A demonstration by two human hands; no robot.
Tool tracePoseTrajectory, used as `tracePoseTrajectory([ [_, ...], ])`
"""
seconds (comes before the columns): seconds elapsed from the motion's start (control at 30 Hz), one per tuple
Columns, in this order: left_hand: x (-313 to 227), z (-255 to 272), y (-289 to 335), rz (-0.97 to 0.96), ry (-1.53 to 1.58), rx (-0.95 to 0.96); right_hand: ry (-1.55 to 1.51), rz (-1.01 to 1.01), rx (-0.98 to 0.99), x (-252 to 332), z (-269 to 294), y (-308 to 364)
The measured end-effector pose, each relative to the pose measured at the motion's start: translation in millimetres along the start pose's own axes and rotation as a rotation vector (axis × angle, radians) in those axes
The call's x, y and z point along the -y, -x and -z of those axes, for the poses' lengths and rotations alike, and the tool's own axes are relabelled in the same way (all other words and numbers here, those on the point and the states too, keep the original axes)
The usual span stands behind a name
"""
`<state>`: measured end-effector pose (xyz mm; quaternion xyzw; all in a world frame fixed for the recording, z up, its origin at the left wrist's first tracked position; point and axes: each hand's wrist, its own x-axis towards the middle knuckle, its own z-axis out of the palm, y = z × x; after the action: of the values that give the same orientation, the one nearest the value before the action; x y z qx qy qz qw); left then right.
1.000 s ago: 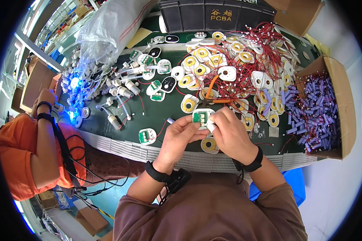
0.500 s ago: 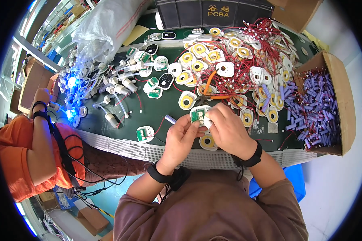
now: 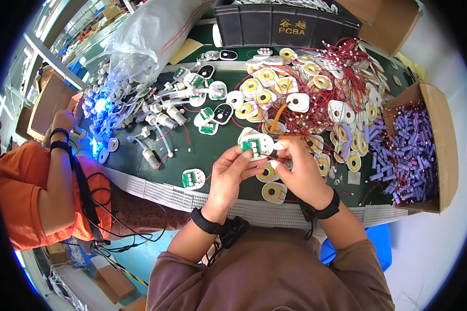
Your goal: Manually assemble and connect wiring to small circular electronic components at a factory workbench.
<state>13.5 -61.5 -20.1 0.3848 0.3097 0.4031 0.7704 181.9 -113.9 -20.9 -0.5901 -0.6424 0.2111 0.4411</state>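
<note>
While our left hand (image 3: 227,173) pinches a shell (image 3: 267,141) with a green board (image 3: 251,148), left of the carton (image 3: 444,150), our right hand (image 3: 303,170) curls its fingers at the shell's carton-side end; we cannot tell whether they grip anything. Batteries (image 3: 413,155) crowd the carton, plates (image 3: 298,107) lie heaped left of it, and another shell (image 3: 193,179) rests farther left.

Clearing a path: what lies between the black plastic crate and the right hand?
The head view shows rounded white yellow-ringed plates, thin red wires and a long orange handle between crate and right hand.
</note>
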Motion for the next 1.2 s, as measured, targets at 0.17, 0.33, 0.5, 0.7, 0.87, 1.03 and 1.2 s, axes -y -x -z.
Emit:
tracePoseTrajectory([
  [0.17,3,7,-4,0.004,0.124,-0.044,0.051,0.026,0.116,-18,2,-2],
  [0.33,-1,14,-4,-0.014,0.130,-0.060,-0.357,-0.138,0.284,-31,-4,-1],
  [0.5,-5,15,-4,-0.017,0.091,-0.065,-0.510,-0.308,0.337,-24,-1,-4],
  [0.7,-4,19,-3,-0.008,0.106,-0.074,-0.449,-0.285,0.331,-20,-2,-4],
  [0.87,-5,18,-3,-0.002,0.118,-0.072,-0.414,-0.271,0.334,-18,-1,-5],
  [1.03,-3,19,-4,-0.002,0.111,-0.075,-0.383,-0.260,0.334,-17,-1,-5],
  [1.2,-6,24,-3,-0.019,0.120,-0.095,-0.402,-0.294,0.371,-10,-2,-10],
])
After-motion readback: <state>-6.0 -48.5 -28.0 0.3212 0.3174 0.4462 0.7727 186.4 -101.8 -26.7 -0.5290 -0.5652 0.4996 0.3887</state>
